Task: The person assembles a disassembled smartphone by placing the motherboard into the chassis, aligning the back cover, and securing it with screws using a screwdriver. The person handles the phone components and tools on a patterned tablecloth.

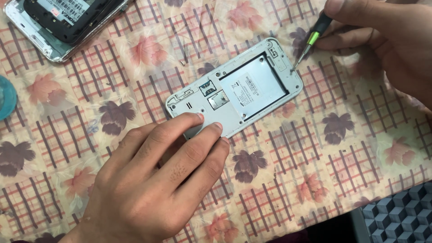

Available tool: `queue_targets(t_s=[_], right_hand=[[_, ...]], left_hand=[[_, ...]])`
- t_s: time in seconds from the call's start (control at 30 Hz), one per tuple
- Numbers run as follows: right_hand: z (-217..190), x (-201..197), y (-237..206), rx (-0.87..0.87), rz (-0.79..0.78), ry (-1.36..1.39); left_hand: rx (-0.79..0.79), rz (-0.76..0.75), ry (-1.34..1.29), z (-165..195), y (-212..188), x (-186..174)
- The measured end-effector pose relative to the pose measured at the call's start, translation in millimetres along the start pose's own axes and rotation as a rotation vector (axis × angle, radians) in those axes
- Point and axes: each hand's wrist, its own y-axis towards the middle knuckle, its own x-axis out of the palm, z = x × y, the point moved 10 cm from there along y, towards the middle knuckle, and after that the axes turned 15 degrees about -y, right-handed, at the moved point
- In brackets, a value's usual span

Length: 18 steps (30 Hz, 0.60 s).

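The white plastic phone body with its back cover off (236, 96) lies face down and slantwise in the middle of the worktop, its empty battery bay showing. The left hand (157, 184) presses down on the phone's near corner, fingers (189, 123) flat and close together, pinning rather than gripping. The right hand (382, 40) comes in from the upper right, fingers pinched tight around a slim screwdriver with a black and green handle (315, 38), its tip touching the phone's far right edge. Underneath is a cloth with pink and purple leaves and a red grid (315, 171). A tiny loose screw (182, 62) sits just above the phone. Well apart at the top left lies a second opened phone with a dark inner frame (63, 22).
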Motion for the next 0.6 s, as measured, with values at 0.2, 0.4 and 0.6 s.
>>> queue_targets(t_s=[0.2,0.4,0.6], right_hand=[[3.4,1.5,3.6,-0.01,-0.009,0.004],[12.7,2.5,4.1,0.077,-0.016,0.014],[23.3,2.6,7.3,0.084,-0.016,-0.007]], left_hand=[[-0.001,-0.002,0.007,-0.1,0.8,0.2],[-0.006,-0.003,0.005,-0.5,-0.1,0.9],[-0.012,0.003,0.003,-0.9,-1.1,1.6]])
